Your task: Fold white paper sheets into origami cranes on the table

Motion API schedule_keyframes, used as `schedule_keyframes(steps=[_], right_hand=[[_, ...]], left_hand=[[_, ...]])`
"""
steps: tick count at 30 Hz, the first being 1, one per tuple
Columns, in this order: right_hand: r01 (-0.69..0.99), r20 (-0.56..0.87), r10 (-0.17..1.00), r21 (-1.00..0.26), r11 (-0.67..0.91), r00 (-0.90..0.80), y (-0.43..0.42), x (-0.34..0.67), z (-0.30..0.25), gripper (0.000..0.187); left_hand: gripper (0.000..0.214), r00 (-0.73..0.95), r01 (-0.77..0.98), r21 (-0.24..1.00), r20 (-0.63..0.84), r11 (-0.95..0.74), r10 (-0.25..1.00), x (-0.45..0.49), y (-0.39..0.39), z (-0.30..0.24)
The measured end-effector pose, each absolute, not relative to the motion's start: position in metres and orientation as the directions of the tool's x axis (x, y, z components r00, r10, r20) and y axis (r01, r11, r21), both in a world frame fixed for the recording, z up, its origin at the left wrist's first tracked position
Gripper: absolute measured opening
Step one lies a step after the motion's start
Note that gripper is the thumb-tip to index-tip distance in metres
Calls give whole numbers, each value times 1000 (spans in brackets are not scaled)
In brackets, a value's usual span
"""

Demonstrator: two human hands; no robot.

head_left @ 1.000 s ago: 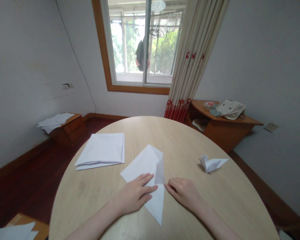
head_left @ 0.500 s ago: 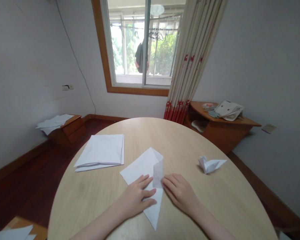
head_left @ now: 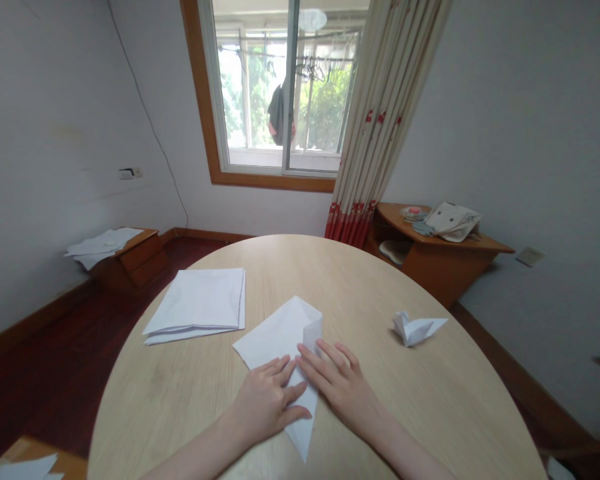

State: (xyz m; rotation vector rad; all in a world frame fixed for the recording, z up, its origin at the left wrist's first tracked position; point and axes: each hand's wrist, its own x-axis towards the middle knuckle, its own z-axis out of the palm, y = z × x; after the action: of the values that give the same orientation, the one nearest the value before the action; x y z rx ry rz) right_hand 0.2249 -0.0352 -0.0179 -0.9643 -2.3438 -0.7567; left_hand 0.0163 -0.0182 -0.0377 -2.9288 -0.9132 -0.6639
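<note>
A partly folded white sheet [head_left: 275,335] lies flat on the round, pale wood worktop [head_left: 175,407], near its middle, with a long narrow point aimed at the person. The left hand [head_left: 266,399] rests palm down over the left side of the sheet, its fingers extended and thumb spread, bearing on the paper without gripping it. The right hand [head_left: 341,383] reaches across the right edge, fingers extended and slightly parted, the fingertips on or beside a folded flap [head_left: 313,328] and close to the left hand's fingers; it has hold of nothing that I can see. Left of the sheet sits a stack of folded white paper [head_left: 200,300], and well to the right stands a small folded paper figure [head_left: 416,329] with a pointed end. A window [head_left: 314,107] and a curtain [head_left: 380,127] are beyond the worktop
</note>
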Motion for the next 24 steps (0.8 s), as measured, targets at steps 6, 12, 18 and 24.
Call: schedule_keyframes(steps=[6, 12, 18, 24], right_hand=[[782, 598, 520, 350, 515, -610, -36, 227, -23, 33], [825, 638, 566, 208, 526, -521, -36, 231, -24, 31], [815, 673, 568, 93, 571, -475, -35, 242, -18, 16], [690, 553, 576, -2, 724, -602, -31, 256, -11, 22]], left_hand=[[43, 717, 493, 222, 444, -841, 537, 17, -21, -30], [58, 689, 551, 382, 293, -742, 663, 14, -22, -13], [70, 797, 485, 345, 204, -803, 569, 8, -17, -6], [66, 812, 479, 338, 178, -810, 555, 8, -15, -5]])
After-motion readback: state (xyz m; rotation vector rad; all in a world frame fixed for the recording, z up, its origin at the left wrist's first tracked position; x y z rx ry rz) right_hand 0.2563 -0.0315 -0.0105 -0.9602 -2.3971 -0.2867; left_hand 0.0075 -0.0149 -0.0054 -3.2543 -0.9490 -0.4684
